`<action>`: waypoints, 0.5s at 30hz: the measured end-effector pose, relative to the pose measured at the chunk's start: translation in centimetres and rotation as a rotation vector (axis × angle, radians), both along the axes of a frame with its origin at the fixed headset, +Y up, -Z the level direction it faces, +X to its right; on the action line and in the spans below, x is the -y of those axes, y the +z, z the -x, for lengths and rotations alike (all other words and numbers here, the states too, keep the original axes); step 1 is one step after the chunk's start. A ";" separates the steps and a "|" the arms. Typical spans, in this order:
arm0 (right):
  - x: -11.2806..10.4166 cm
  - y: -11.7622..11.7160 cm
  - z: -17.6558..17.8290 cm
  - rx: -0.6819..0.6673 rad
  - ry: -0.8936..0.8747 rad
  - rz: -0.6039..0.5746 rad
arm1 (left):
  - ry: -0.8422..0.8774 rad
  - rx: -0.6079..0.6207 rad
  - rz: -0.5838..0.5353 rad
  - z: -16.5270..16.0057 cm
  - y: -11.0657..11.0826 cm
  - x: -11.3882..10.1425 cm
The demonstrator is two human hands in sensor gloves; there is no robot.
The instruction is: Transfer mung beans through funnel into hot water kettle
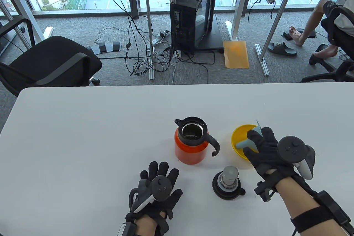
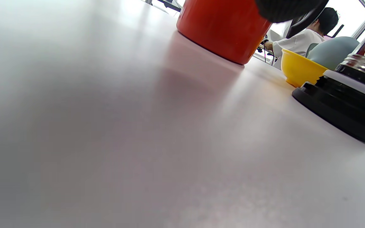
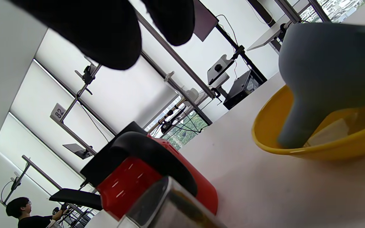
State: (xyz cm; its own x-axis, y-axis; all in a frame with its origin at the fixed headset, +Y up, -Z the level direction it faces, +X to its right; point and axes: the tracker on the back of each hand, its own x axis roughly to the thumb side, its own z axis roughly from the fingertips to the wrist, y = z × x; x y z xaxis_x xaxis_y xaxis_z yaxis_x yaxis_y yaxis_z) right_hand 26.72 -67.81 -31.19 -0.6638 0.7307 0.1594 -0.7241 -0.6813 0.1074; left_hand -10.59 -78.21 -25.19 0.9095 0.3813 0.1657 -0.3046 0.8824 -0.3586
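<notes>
Right hand [image 1: 267,150] is gripping the blue-grey funnel [image 1: 250,141] inside the yellow bowl [image 1: 238,142], right of centre. The open red kettle [image 1: 191,142] is standing mid-frame on the tabletop [image 1: 83,136], its lid [image 1: 228,182] lying below. Left hand [image 1: 157,189] is resting flat, fingers spread. A sign is reading "82" [image 3: 58,112].

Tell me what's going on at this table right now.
A person in sensor gloves is setting up to move mung beans into the red kettle, which stands open with its lid off on the table beside it. The right hand is at the yellow bowl, its fingers on the grey-blue funnel, whose spout points down into the bowl. The left hand rests flat on the table near the kettle. No funnel sits on the kettle yet.
</notes>
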 end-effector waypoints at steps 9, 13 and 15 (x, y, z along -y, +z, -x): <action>2.5 1.2 2.8 -0.150 -0.009 0.086 | 0.010 -0.008 0.003 0.2 -0.1 0.0; 3.7 1.8 3.9 -0.209 0.011 0.118 | 0.011 -0.003 0.001 0.0 0.0 0.0; 4.3 2.0 4.4 -0.259 -0.002 0.141 | 0.012 0.001 0.001 0.0 0.0 0.1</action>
State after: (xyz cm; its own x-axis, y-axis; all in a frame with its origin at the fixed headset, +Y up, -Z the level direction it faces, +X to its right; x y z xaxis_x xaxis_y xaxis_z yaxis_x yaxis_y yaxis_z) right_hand 22.32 -72.06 -29.22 -0.6126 0.7591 0.2200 -0.6617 -0.6449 0.3825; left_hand -10.60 -78.26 -25.22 0.9047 0.3921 0.1664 -0.3146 0.8785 -0.3595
